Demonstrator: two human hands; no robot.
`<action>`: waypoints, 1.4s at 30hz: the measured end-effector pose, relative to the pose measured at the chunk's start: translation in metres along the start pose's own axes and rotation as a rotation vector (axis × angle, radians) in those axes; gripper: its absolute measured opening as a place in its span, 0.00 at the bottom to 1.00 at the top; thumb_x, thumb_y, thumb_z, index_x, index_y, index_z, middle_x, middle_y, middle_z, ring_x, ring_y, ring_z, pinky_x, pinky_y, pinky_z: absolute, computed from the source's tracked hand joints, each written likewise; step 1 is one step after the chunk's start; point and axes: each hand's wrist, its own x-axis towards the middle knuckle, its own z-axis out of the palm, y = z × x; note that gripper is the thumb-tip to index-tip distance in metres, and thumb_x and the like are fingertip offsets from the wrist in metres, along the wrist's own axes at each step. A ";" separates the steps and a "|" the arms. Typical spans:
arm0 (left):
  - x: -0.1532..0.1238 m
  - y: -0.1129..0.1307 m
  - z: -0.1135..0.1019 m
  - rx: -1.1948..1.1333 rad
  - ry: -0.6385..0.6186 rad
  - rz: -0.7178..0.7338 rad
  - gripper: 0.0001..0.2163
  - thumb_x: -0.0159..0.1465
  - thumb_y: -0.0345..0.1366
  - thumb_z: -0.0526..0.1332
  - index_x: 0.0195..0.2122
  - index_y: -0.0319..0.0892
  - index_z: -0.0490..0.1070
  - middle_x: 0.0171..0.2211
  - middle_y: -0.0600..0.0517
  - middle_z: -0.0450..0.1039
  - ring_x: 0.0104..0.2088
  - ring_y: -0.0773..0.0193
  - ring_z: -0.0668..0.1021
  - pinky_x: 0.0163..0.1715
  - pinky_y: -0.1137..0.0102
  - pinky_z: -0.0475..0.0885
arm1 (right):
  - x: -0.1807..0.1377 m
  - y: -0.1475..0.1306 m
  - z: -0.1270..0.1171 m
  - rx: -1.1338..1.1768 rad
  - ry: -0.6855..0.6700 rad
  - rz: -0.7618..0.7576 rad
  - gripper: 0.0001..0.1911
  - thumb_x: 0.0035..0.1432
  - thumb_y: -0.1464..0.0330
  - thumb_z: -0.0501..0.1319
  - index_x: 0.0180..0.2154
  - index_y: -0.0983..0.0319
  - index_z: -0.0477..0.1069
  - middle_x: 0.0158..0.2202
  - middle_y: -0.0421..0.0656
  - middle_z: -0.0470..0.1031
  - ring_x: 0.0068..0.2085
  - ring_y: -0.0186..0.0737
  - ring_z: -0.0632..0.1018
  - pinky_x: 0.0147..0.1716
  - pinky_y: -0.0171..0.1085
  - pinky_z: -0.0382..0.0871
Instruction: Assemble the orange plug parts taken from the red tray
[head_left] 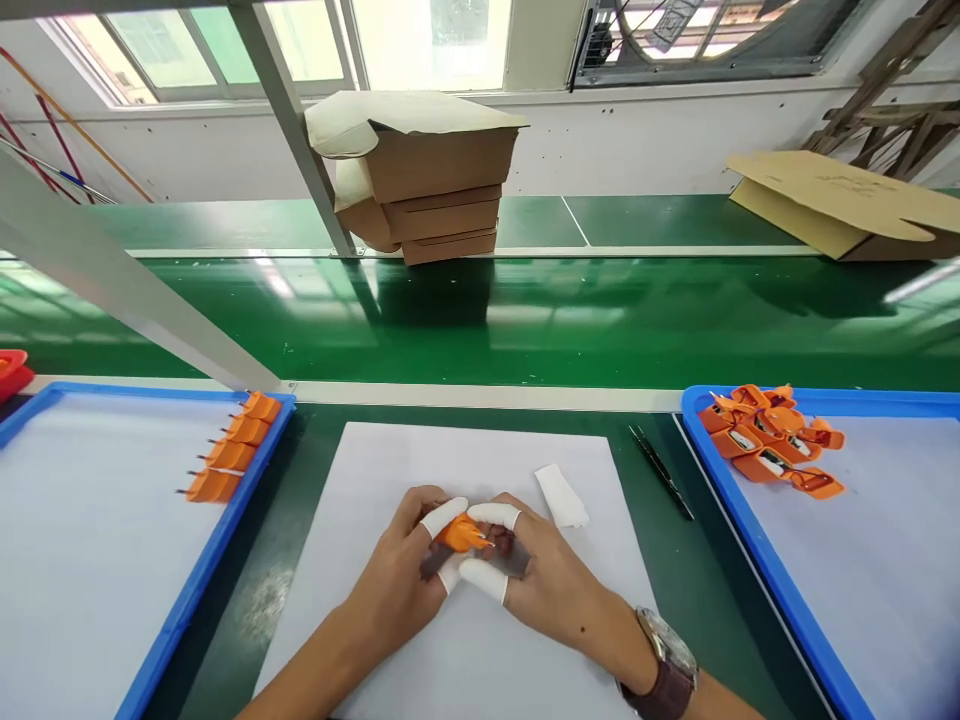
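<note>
Between my two hands is a small orange plastic part (463,533), held above a white sheet (420,450). My left hand (412,560) grips its left side with thumb and index finger, both in white finger cots. From the right, my right hand (525,560) closes on the same part, its thumb and index finger also in white cots. The fingers hide much of the part, so its exact kind is unclear. A folded white cloth or paper piece (562,497) lies on the sheet just beyond my right hand.
A blue-rimmed tray (199,580) on the left holds a row of orange parts (235,452). Another blue-rimmed tray (765,570) on the right holds a pile of orange parts (772,440). Black tweezers (661,473) lie between sheet and right tray. Cardboard boxes (442,170) stand beyond the green conveyor (585,320).
</note>
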 end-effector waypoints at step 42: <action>-0.058 0.034 -0.172 0.306 0.746 -0.375 0.24 0.63 0.41 0.64 0.60 0.46 0.66 0.53 0.47 0.73 0.47 0.57 0.78 0.52 0.60 0.73 | -0.024 0.052 0.023 -0.658 -0.052 -0.372 0.28 0.56 0.78 0.54 0.58 0.57 0.65 0.62 0.52 0.66 0.61 0.56 0.71 0.56 0.55 0.74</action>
